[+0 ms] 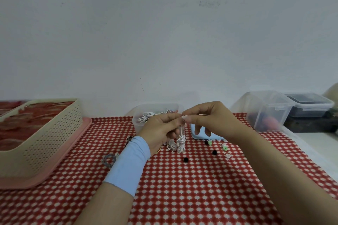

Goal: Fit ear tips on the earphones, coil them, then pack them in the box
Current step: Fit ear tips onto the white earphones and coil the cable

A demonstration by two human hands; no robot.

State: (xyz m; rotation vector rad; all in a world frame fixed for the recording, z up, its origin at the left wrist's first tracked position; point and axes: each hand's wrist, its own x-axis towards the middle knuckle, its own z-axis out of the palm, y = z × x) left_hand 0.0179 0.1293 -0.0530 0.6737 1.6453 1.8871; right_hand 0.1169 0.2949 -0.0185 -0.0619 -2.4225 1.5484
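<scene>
Plainly, whatever sits between the fingertips is hidden: the left hand and right hand meet thumb to forefinger, both pinching the top of the white earphones. Whether an ear tip is there cannot be told. Both wrists are raised. Below the pinch the cable hangs to a bunched coil on the checked cloth. Loose ear tips lie lower right of it, and a blue box beyond is partly covered by the right hand.
</scene>
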